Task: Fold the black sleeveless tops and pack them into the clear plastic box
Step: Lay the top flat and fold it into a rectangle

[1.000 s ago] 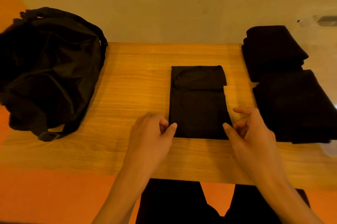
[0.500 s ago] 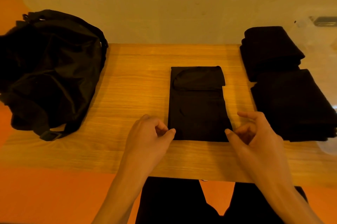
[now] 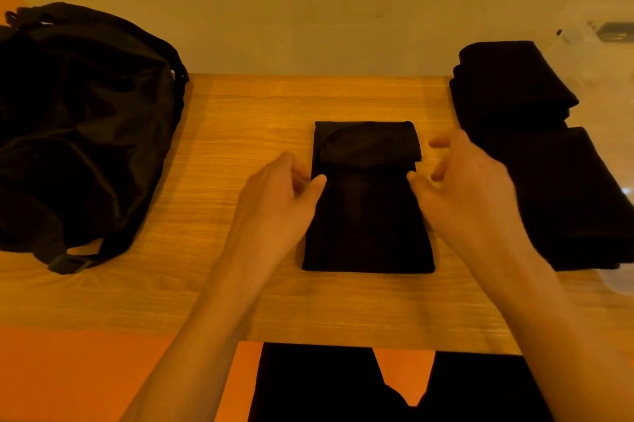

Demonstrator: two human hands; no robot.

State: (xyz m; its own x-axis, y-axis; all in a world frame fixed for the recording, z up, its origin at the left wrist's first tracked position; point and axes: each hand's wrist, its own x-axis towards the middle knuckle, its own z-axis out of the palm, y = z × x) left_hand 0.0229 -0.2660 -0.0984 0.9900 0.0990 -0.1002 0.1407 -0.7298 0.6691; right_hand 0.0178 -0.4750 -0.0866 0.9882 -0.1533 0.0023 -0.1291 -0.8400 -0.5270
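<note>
black top (image 3: 368, 222): your left hand (image 3: 278, 205) and right hand (image 3: 470, 195) shift from hem to mid-edges, 9 and 3 o'clock; grip unclear; halving fold likely next.

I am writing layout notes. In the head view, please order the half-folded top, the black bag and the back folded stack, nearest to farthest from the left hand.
1. The half-folded top: in the middle, at the thumb of the left hand.
2. The black bag: left side.
3. The back folded stack: far right.
</note>
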